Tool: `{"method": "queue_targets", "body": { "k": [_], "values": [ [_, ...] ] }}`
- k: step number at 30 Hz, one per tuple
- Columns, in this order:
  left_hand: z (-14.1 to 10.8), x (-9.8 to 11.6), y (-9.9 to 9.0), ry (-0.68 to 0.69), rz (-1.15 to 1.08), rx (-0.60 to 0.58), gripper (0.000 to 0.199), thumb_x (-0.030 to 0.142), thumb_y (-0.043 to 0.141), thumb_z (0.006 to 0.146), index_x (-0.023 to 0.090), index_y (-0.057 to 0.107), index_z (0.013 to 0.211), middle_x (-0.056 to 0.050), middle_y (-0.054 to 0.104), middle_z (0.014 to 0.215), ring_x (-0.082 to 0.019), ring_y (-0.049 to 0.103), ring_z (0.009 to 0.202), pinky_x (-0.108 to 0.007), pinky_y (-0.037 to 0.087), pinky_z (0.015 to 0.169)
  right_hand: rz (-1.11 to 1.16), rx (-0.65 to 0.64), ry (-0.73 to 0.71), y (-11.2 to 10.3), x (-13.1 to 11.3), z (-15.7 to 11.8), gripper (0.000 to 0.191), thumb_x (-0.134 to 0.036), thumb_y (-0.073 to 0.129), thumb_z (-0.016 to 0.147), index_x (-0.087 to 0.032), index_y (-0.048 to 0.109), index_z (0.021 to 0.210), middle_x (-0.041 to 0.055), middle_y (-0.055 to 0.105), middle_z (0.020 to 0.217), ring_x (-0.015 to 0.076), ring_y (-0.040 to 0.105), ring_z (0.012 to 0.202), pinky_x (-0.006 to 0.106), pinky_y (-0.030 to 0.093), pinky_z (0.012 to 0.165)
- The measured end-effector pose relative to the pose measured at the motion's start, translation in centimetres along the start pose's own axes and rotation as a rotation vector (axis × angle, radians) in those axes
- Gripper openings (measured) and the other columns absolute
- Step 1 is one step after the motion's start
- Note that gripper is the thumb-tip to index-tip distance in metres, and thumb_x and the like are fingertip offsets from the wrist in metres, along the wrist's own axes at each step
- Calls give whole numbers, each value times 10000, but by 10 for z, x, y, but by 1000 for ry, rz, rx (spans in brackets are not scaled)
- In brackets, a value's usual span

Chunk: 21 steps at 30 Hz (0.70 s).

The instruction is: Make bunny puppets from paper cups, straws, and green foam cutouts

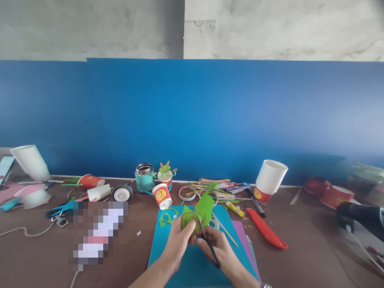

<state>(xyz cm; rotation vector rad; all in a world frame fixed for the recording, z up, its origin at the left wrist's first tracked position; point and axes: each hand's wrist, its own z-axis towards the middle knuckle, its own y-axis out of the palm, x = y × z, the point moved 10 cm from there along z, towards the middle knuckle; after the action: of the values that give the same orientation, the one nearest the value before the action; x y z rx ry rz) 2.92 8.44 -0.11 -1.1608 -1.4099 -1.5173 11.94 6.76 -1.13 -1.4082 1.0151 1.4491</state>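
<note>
My left hand (179,239) pinches a green paper piece (205,207) with a drawn round face, its thumb on top of the paper. Around the black-handled scissors (204,236) my right hand (216,245) is closed, and the blades point up and lie against the green paper. Both hands are close together over blue paper sheets (192,267). Green paper scraps (168,216) lie on the blue sheet, left of the hands. A wooden stick (225,229) and a roll of clear tape (214,222) are just beyond my right hand.
Behind the hands stand a teal jar (145,178), a decorated paper cup (165,176) and a tilted red-and-white cup (162,197). Coloured strips (223,188), a yellow glue stick (235,209), a red knife-like tool (265,230) and stacked white cups (270,180) lie right. A blue partition (192,120) rises behind.
</note>
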Motion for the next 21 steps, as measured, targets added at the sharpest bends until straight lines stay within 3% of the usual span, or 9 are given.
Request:
{"method": "queue_targets", "body": {
  "k": [8, 21],
  "values": [
    [1, 6, 4, 1, -3, -59, 287, 406, 648, 707, 157, 511, 674, 70, 431, 509, -57, 347, 447, -193, 274, 438, -12, -14, 17, -1, -1, -1, 410, -541, 699, 681, -148, 613, 758, -76, 389, 486, 39, 276, 382, 189, 231, 367],
    [1, 11, 9, -11, 17, -115, 258, 391, 639, 718, 159, 531, 688, 63, 446, 513, -66, 350, 438, -204, 290, 440, 9, -15, 55, -1, -4, -2, 363, -478, 752, 638, -160, 586, 697, -91, 346, 450, 39, 265, 388, 187, 190, 362]
  ]
}}
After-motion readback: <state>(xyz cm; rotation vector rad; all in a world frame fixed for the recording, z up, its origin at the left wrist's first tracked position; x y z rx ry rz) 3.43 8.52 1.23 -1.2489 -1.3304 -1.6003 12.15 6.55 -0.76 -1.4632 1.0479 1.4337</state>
